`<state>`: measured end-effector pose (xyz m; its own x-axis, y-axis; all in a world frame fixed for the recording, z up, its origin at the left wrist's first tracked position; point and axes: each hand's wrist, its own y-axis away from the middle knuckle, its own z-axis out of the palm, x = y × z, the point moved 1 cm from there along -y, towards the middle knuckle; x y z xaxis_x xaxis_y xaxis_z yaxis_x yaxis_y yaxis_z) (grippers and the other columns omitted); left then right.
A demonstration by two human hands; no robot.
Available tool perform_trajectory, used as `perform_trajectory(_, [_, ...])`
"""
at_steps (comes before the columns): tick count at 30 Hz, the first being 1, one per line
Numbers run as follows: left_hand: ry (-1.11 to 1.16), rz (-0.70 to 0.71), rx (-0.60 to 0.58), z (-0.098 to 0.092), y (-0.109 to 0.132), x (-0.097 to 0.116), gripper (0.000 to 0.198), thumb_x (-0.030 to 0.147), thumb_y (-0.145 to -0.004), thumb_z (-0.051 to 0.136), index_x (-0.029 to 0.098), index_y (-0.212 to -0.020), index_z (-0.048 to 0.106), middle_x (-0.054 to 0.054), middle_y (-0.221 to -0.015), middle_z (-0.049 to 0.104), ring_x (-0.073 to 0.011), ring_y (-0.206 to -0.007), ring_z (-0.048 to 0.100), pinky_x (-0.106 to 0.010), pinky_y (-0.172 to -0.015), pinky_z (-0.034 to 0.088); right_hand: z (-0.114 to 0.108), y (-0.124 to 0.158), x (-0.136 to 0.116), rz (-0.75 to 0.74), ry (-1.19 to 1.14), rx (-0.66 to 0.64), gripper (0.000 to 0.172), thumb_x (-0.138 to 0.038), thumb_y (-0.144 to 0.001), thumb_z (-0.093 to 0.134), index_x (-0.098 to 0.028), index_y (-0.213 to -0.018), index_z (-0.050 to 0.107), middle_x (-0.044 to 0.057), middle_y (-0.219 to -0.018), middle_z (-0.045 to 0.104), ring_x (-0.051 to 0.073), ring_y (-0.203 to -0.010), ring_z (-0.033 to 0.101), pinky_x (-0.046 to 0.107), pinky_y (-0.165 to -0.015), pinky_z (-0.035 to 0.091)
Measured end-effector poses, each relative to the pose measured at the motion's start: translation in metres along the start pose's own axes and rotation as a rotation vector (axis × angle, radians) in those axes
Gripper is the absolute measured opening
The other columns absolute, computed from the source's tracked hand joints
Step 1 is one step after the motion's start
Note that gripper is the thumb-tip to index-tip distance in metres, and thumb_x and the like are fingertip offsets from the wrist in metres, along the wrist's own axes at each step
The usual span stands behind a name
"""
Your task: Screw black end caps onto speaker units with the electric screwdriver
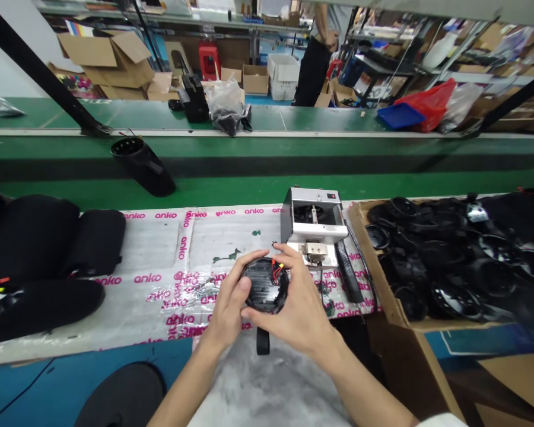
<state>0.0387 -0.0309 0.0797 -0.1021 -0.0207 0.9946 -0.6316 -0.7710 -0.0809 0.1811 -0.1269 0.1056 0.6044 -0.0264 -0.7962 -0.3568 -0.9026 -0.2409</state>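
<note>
Both my hands hold one round black part [265, 286] with red and yellow wires at its upper right edge. My left hand [228, 307] grips its left side, thumb on the rim. My right hand [299, 305] wraps its right side, fingers curled over the top near the wires. A short black strap or cable [262, 341] hangs below the part. Just behind the hands stands a small silver machine [314, 224] with a metal fixture at its front.
A cardboard box [385, 284] full of several black round parts sits at the right. Black housings [40, 261] lie at the left. A black cylinder [142, 166] rests on the green conveyor [267, 154]. A person stands far behind. The bench is covered in printed plastic wrap [160, 261].
</note>
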Motion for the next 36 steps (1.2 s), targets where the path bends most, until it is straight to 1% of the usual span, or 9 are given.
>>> perform_trajectory(3, [-0.041, 0.036, 0.032, 0.006, -0.005, -0.003, 0.046, 0.051, -0.115, 0.041, 0.027, -0.138, 0.073, -0.006, -0.143, 0.074, -0.0269, -0.131, 0.067, -0.036, -0.116, 0.047, -0.001, 0.013, 0.013, 0.035, -0.312, -0.113, 0.085, -0.063, -0.096, 0.076, -0.031, -0.164, 0.034, 0.014, -0.175, 0.036, 0.035, -0.164, 0.037, 0.058, -0.135, 0.036])
perform_trajectory(6, [-0.068, 0.075, 0.055, 0.008, -0.006, -0.007, 0.050, 0.051, -0.116, 0.037, 0.025, -0.141, 0.072, -0.007, -0.144, 0.074, -0.0278, -0.136, 0.066, -0.038, -0.120, 0.045, 0.005, 0.024, 0.026, 0.136, -0.543, -0.037, 0.062, -0.054, -0.112, 0.052, -0.040, -0.169, 0.030, 0.004, -0.178, 0.034, 0.025, -0.160, 0.043, 0.046, -0.135, 0.037])
perform_trajectory(10, [-0.024, 0.079, 0.135, 0.012, 0.003, -0.014, 0.051, 0.052, -0.116, 0.037, 0.025, -0.150, 0.064, -0.010, -0.149, 0.070, -0.0284, -0.139, 0.065, -0.042, -0.120, 0.046, 0.022, 0.026, 0.029, 0.176, -0.649, 0.090, 0.051, -0.051, -0.111, 0.057, -0.040, -0.159, 0.046, 0.003, -0.166, 0.049, 0.022, -0.154, 0.048, 0.041, -0.134, 0.037])
perform_trajectory(14, [0.000, 0.116, 0.312, 0.021, 0.018, -0.020, 0.040, 0.053, -0.115, 0.046, 0.026, -0.138, 0.065, -0.010, -0.147, 0.070, -0.0269, -0.138, 0.065, -0.041, -0.118, 0.048, 0.026, 0.022, 0.023, 0.233, -0.788, 0.175, 0.042, -0.048, -0.106, 0.069, -0.037, -0.145, 0.058, 0.003, -0.153, 0.061, 0.020, -0.142, 0.060, 0.035, -0.125, 0.047])
perform_trajectory(19, [0.062, 0.099, 0.402, 0.032, 0.023, -0.021, 0.034, 0.049, -0.115, 0.048, 0.025, -0.133, 0.064, -0.010, -0.150, 0.069, -0.0259, -0.141, 0.064, -0.042, -0.119, 0.048, 0.028, 0.022, 0.022, 0.260, -0.865, 0.220, 0.033, -0.042, -0.105, 0.072, -0.035, -0.137, 0.064, 0.002, -0.141, 0.069, 0.015, -0.134, 0.066, 0.027, -0.116, 0.052])
perform_trajectory(24, [0.099, 0.139, 0.392, 0.030, 0.010, -0.019, 0.024, 0.045, -0.113, 0.052, 0.024, -0.117, 0.064, -0.007, -0.130, 0.080, -0.0235, -0.127, 0.073, -0.038, -0.109, 0.054, 0.031, 0.018, 0.024, 0.236, -0.883, 0.251, 0.030, -0.040, -0.104, 0.074, -0.034, -0.132, 0.066, 0.000, -0.134, 0.071, 0.013, -0.126, 0.069, 0.024, -0.111, 0.055])
perform_trajectory(28, [0.033, 0.142, 0.408, 0.030, 0.010, -0.021, 0.030, 0.048, -0.114, 0.050, 0.024, -0.123, 0.065, -0.009, -0.137, 0.076, -0.0241, -0.133, 0.069, -0.039, -0.113, 0.052, 0.030, 0.022, 0.021, 0.257, -0.874, 0.266, 0.033, -0.039, -0.102, 0.077, -0.032, -0.133, 0.069, 0.003, -0.140, 0.074, 0.015, -0.132, 0.071, 0.026, -0.115, 0.056])
perform_trajectory(32, [-0.033, 0.143, 0.414, 0.031, 0.013, -0.020, 0.041, 0.052, -0.115, 0.041, 0.024, -0.132, 0.067, -0.010, -0.144, 0.072, -0.0270, -0.137, 0.066, -0.041, -0.115, 0.050, 0.034, 0.032, 0.018, 0.273, -0.754, 0.314, 0.032, -0.041, -0.106, 0.071, -0.028, -0.135, 0.071, 0.008, -0.148, 0.072, 0.021, -0.139, 0.069, 0.038, -0.121, 0.055])
perform_trajectory(36, [-0.156, 0.118, 0.369, 0.031, 0.013, -0.017, 0.052, 0.053, -0.116, 0.034, 0.023, -0.137, 0.070, -0.010, -0.145, 0.072, -0.0285, -0.138, 0.065, -0.042, -0.119, 0.046, 0.037, 0.037, 0.017, 0.240, -0.613, 0.289, 0.034, -0.039, -0.109, 0.065, -0.030, -0.141, 0.069, 0.009, -0.156, 0.067, 0.024, -0.148, 0.063, 0.047, -0.130, 0.047])
